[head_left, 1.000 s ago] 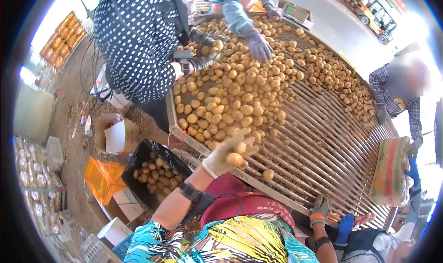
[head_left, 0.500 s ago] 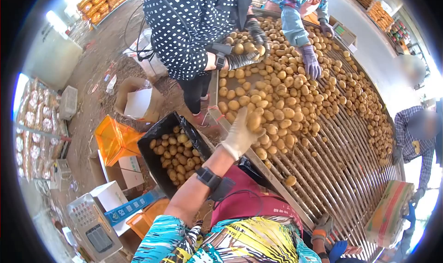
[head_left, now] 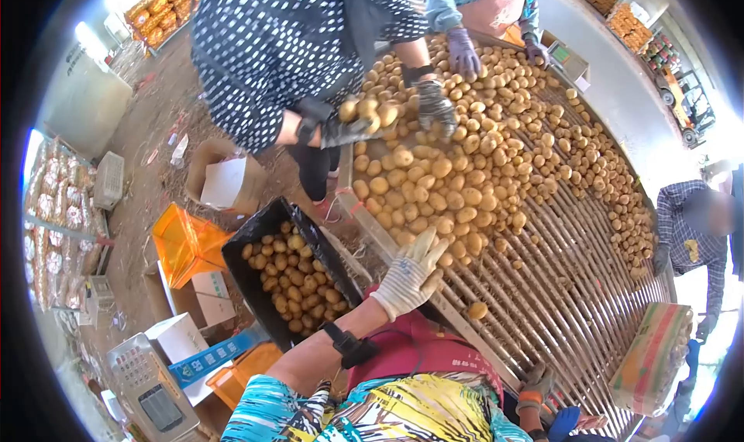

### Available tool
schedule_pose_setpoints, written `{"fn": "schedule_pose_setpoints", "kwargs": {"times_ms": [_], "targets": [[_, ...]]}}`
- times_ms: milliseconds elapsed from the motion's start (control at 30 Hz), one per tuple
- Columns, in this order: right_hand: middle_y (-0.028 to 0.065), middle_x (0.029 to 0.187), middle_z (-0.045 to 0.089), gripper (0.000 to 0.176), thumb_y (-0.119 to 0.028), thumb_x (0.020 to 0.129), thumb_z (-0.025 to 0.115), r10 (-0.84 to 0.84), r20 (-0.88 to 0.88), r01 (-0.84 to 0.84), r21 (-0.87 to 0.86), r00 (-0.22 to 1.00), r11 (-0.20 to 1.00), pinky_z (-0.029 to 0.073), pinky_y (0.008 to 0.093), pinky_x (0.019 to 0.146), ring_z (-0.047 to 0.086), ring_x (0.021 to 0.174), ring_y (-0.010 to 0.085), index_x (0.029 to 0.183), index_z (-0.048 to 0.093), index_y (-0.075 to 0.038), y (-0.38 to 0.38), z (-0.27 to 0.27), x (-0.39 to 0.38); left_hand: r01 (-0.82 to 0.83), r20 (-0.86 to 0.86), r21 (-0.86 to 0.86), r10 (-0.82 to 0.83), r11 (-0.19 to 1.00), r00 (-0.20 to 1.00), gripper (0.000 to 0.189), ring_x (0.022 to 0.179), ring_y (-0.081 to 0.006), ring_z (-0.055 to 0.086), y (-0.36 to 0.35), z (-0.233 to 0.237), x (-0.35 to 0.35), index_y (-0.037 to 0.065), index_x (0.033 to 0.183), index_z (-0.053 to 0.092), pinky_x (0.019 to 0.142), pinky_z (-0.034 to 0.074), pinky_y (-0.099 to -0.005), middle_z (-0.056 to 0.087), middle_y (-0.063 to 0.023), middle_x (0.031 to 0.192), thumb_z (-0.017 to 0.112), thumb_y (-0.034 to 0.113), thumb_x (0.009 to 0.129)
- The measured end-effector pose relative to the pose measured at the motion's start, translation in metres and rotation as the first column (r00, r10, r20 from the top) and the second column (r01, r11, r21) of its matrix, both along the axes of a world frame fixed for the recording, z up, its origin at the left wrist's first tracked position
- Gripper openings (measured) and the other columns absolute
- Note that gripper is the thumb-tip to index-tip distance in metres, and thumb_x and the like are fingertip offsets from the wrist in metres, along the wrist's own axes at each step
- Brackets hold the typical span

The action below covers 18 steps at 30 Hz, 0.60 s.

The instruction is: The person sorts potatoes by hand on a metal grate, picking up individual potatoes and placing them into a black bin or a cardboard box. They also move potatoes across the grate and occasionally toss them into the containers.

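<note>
My left hand (head_left: 407, 275), in a pale knitted glove, is over the near rim of the slatted sorting table (head_left: 508, 326). Its fingers are apart with nothing between them, just beside the near edge of the potato pile (head_left: 457, 186). A black-lined crate (head_left: 236, 248) holding potatoes (head_left: 298, 279) stands left of my wrist. My right hand (head_left: 536, 384), in a grey glove with an orange cuff, lies at the table's near rail, low in view, fingers loosely spread and holding nothing visible. A lone potato (head_left: 477, 310) lies on the slats between my hands.
A co-worker in polka dots (head_left: 271, 62) holds potatoes across the table's left corner. Another's purple-gloved hand (head_left: 463, 54) touches the pile. A filled sack (head_left: 652, 357) is at the right end. An orange crate (head_left: 186, 244), cardboard box (head_left: 225, 182) and scale (head_left: 155, 388) stand left.
My left hand has come back from the pile toward the rim; the potato it had is no longer in it. The polka-dot co-worker and the purple-gloved hand have shifted left.
</note>
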State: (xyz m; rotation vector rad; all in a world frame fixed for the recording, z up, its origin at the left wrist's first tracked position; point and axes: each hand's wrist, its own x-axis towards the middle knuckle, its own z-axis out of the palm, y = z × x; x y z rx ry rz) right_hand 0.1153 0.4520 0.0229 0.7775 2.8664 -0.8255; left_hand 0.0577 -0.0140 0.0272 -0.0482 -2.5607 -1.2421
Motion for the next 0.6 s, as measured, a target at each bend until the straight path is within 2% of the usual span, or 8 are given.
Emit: {"fn": "schedule_pose_setpoints", "kwargs": {"times_ms": [33, 67, 133, 167, 333, 400, 467, 600], "targets": [[0.015, 0.102, 0.056, 0.033, -0.029, 0.104, 0.053, -0.01, -0.019, 0.01, 0.001, 1.0, 1.0, 0.051, 0.0409, 0.076, 0.059, 0.089, 0.0271, 0.101, 0.063, 0.001, -0.001, 0.001, -0.002, 0.001, -0.034, -0.006, -0.001, 1.0, 0.999, 0.063, 0.124, -0.0473, 0.051, 0.001, 0.003, -0.001, 0.004, 0.142, 0.048, 0.103, 0.044, -0.0512, 0.04, -0.0288, 0.148, 0.07, 0.008, 0.084], [0.017, 0.103, 0.057, 0.031, -0.027, 0.103, 0.053, 0.076, -0.056, -0.071, 0.092, 0.995, 0.993, 0.048, 0.0432, 0.081, 0.059, 0.092, 0.0309, 0.101, 0.063, 0.002, 0.0, 0.001, -0.001, 0.014, -0.052, -0.004, -0.015, 1.0, 0.999, 0.063, 0.124, -0.0473, 0.051, 0.002, 0.001, -0.002, 0.004, 0.142, 0.048, 0.103, 0.044, -0.0512, 0.04, -0.0288, 0.148, 0.07, 0.008, 0.084], [0.021, 0.107, 0.06, 0.027, -0.024, 0.101, 0.054, 0.246, -0.095, -0.211, 0.279, 0.965, 0.937, 0.043, 0.0478, 0.092, 0.058, 0.099, 0.0384, 0.1, 0.064, 0.002, 0.002, 0.003, 0.003, 0.031, -0.099, -0.139, -0.045, 0.99, 0.994, 0.064, 0.127, -0.0469, 0.05, 0.005, -0.005, -0.007, 0.005, 0.144, 0.048, 0.104, 0.042, -0.0557, 0.041, -0.0279, 0.148, 0.07, 0.011, 0.084], [0.0221, 0.111, 0.061, 0.026, -0.023, 0.101, 0.055, 0.247, -0.07, -0.219, 0.276, 0.966, 0.936, 0.044, 0.0479, 0.095, 0.058, 0.104, 0.0398, 0.101, 0.064, 0.001, 0.001, 0.006, 0.003, 0.042, -0.099, -0.155, -0.057, 0.987, 0.993, 0.063, 0.13, -0.0451, 0.049, 0.007, -0.003, -0.009, 0.005, 0.143, 0.048, 0.106, 0.038, -0.0577, 0.042, -0.026, 0.149, 0.07, 0.014, 0.085], [0.0238, 0.115, 0.061, 0.024, -0.023, 0.098, 0.058, 0.241, -0.112, -0.196, 0.313, 0.964, 0.929, 0.044, 0.0486, 0.099, 0.057, 0.111, 0.0421, 0.103, 0.064, 0.0, -0.002, 0.007, 0.005, 0.095, -0.01, -0.236, -0.1, 0.967, 0.995, 0.063, 0.13, -0.042, 0.049, 0.011, -0.008, -0.025, 0.006, 0.142, 0.049, 0.108, 0.036, -0.0566, 0.043, -0.0247, 0.149, 0.072, 0.019, 0.084], [0.0244, 0.117, 0.061, 0.024, -0.023, 0.098, 0.059, 0.245, -0.108, -0.197, 0.331, 0.964, 0.923, 0.043, 0.0487, 0.101, 0.057, 0.112, 0.0426, 0.103, 0.064, 0.0, -0.001, 0.007, 0.004, 0.128, 0.073, -0.302, -0.111, 0.945, 0.991, 0.067, 0.133, -0.0425, 0.047, 0.01, -0.012, -0.032, 0.007, 0.143, 0.048, 0.11, 0.034, -0.0572, 0.041, -0.0256, 0.151, 0.073, 0.025, 0.084], [0.0253, 0.119, 0.06, 0.022, -0.021, 0.096, 0.062, 0.271, -0.134, -0.214, 0.336, 0.953, 0.917, 0.043, 0.0495, 0.101, 0.057, 0.114, 0.0435, 0.104, 0.064, -0.001, -0.001, 0.007, 0.004, 0.224, 0.255, -0.341, -0.14, 0.913, 0.957, 0.075, 0.14, -0.0421, 0.042, 0.008, -0.018, -0.04, 0.008, 0.148, 0.045, 0.115, 0.029, -0.0593, 0.037, -0.0249, 0.154, 0.073, 0.036, 0.084], [0.0246, 0.12, 0.06, 0.02, -0.02, 0.094, 0.064, 0.271, -0.17, -0.198, 0.353, 0.947, 0.914, 0.044, 0.0495, 0.101, 0.057, 0.114, 0.0433, 0.102, 0.063, -0.002, -0.002, 0.005, 0.005, 0.252, 0.202, -0.452, -0.176, 0.856, 0.963, 0.081, 0.143, -0.0402, 0.038, 0.01, -0.017, -0.058, 0.009, 0.149, 0.044, 0.115, 0.026, -0.0641, 0.035, -0.0219, 0.157, 0.075, 0.041, 0.082]]}}
